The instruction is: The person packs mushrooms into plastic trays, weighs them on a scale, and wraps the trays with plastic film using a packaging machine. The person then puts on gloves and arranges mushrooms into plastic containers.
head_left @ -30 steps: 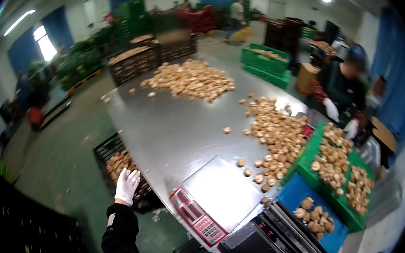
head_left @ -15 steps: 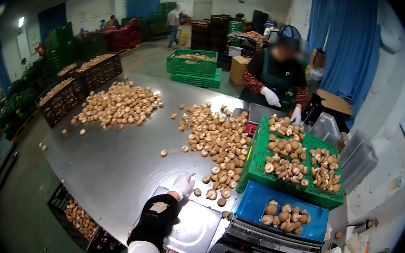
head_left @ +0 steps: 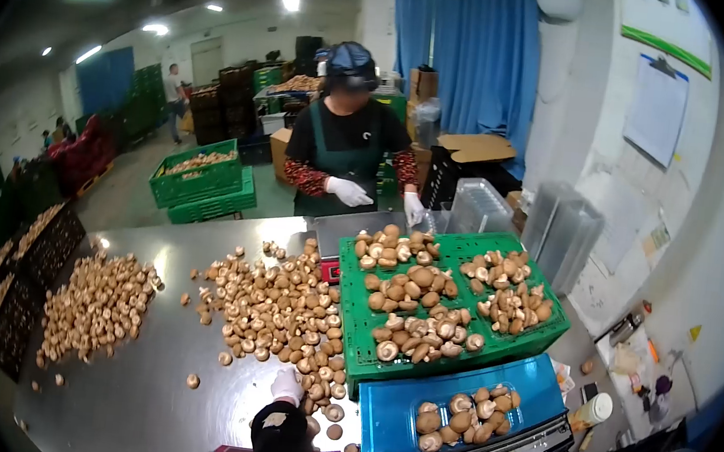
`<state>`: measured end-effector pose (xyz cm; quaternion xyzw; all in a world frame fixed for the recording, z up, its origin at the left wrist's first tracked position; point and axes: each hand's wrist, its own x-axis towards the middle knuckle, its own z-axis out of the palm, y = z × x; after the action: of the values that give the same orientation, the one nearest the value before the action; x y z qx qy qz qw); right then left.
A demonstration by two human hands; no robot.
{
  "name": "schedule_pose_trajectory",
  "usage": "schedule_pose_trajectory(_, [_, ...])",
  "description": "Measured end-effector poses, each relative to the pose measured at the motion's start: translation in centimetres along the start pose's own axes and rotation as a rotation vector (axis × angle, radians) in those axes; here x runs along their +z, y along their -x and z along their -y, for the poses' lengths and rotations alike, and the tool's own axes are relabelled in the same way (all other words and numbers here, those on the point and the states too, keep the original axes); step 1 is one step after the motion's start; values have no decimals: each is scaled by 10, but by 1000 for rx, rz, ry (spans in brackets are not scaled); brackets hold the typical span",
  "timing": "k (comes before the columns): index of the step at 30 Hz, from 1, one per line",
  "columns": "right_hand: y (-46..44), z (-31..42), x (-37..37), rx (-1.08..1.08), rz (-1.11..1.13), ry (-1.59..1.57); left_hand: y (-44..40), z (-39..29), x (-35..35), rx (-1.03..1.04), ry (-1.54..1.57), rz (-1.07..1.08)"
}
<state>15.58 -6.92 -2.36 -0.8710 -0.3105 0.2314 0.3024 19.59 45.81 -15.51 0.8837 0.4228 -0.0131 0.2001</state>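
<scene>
On the shiny grey metal table (head_left: 144,405) lies a pile of small round brown mushrooms (head_left: 275,313). The white-gloved left hand (head_left: 287,384) has some right beside its fingers; I cannot tell if those are apart or together. Both are left of the big green plastic crate (head_left: 355,334).

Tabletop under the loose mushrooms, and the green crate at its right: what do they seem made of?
Tabletop: probably stainless steel, smooth satin finish; grey with bright light reflections. Green crate: likely moulded plastic, slightly glossy, judging by its even colour.
</scene>
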Motion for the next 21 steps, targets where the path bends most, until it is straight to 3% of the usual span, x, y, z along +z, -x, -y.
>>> schedule_pose_trajectory(3, [2, -13, 11, -115, -116, -50, 9, 19, -14, -96, 162, -40])
schedule_pose_trajectory(4, [3, -16, 12, -136, -109, -37, 22, 21, -24, -121, 300, -197])
schedule_pose_trajectory(7, [3, -12, 7, -229, -149, -71, 31, 33, -38, -98, 584, -374])
schedule_pose_trajectory(9, [2, -20, 10, -153, -5, -49, 56, 11, -68, -133, 1094, -88])
schedule_pose_trajectory(12, [-1, -35, 23, -187, -25, 131, 110, -46, -112, 175, 1120, 121])
schedule_pose_trajectory(14, [2, -32, 24, -206, -79, 82, 168, -114, -152, 238, 1183, 309])
schedule_pose_trajectory(17, [3, -28, 20, -242, -106, 18, 207, -176, -150, 469, 1162, 478])
schedule_pose_trajectory(19, [5, -26, 17, -261, -85, -20, 217, -206, -128, 678, 1016, 431])
schedule_pose_trajectory(21, [7, -26, 14, -313, -97, -21, 222, -229, -108, 1013, 638, 150])
